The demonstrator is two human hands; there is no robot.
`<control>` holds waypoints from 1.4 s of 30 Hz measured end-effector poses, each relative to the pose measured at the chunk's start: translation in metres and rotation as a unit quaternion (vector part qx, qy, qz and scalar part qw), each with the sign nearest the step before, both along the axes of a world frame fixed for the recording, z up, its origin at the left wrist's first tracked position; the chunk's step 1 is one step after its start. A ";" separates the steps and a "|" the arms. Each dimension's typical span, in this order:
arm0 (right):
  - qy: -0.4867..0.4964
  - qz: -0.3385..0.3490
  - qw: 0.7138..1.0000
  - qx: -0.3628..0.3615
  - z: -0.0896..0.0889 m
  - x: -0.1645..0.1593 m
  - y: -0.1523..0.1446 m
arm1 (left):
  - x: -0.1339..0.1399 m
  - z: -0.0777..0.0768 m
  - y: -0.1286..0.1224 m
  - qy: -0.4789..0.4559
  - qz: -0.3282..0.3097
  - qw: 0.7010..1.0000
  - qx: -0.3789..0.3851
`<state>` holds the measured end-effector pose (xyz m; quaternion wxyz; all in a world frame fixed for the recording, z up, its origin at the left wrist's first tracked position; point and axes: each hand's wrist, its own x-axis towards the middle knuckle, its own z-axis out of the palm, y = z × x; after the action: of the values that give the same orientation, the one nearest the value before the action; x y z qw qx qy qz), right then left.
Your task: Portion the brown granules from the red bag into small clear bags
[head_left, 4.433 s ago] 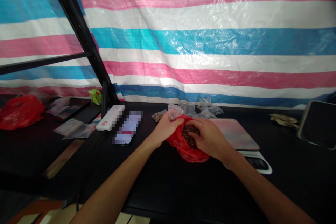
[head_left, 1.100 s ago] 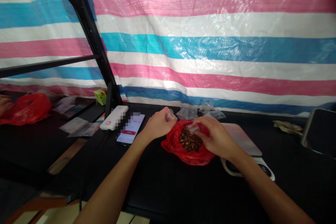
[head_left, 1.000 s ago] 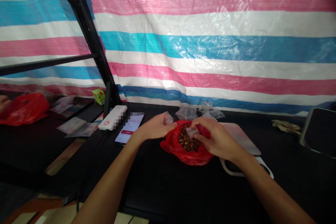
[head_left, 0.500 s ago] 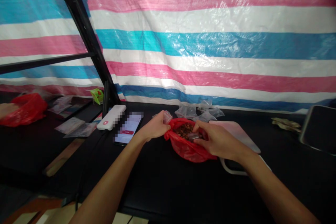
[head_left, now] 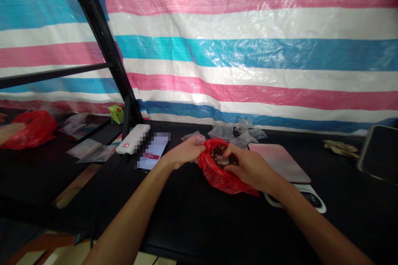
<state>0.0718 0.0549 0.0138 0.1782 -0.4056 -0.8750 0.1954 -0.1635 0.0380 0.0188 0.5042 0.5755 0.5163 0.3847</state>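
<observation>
A red plastic bag (head_left: pixel 222 178) lies on the black table with its mouth spread, holding small brown pieces (head_left: pixel 217 151) whose kind I cannot make out. My left hand (head_left: pixel 188 151) is closed on the bag's left rim, beside a crumpled see-through bag (head_left: pixel 197 136). Inside the mouth, my right hand (head_left: pixel 245 165) grips a small see-through container (head_left: pixel 222 160) between thumb and fingers, down among the brown pieces. Just right of the red bag is a scale (head_left: pixel 281 161) with a shiny flat platform, partly behind my right forearm.
Several small see-through bags (head_left: pixel 248 134) lie behind the red bag. A phone (head_left: pixel 154 152) and a white device (head_left: pixel 133 138) are on the left, near a black metal post (head_left: pixel 108 56). Another person's hand (head_left: pixel 12 132) is at a second red bag (head_left: pixel 35 130) far left.
My right hand has shifted slightly left and turned, bringing the small container deeper among the brown pieces. The scale's front panel now shows more beside my forearm. My left hand still grips the rim.
</observation>
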 end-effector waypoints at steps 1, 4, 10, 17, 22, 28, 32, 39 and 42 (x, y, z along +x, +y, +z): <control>0.009 0.001 1.000 -0.006 -0.001 -0.002 -0.001 | 0.001 0.001 0.000 -0.023 -0.013 1.000 -0.012; 0.016 -0.010 1.000 -0.007 -0.004 -0.008 -0.004 | 0.003 0.003 0.000 -0.065 -0.041 0.996 -0.049; 0.002 -0.031 0.999 0.044 -0.012 -0.009 -0.003 | 0.002 0.006 0.000 -0.096 -0.048 0.989 -0.100; -0.011 -0.026 0.996 0.088 -0.012 -0.010 -0.003 | 0.000 0.005 0.003 -0.065 -0.060 0.993 -0.077; 0.042 -0.043 0.998 0.032 -0.011 -0.011 -0.001 | 0.001 0.007 0.006 0.031 0.063 0.987 0.144; 0.169 -0.036 0.985 -0.002 -0.009 -0.007 0.004 | 0.000 0.006 0.007 0.184 0.061 0.941 0.278; 0.233 -0.009 0.972 0.009 -0.003 -0.009 0.002 | 0.004 0.002 0.005 0.290 0.019 0.909 0.298; 0.179 0.033 0.969 0.167 -0.007 -0.009 -0.001 | 0.021 -0.006 -0.001 0.335 -0.004 0.890 0.310; 0.186 0.036 0.960 0.208 -0.008 -0.008 -0.001 | 0.023 -0.008 -0.001 0.317 0.006 0.898 0.306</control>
<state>0.0636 0.0541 0.0061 0.4110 -0.2847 -0.8616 0.0875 -0.1405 0.0371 0.0110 0.1108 0.7899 0.5089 0.3237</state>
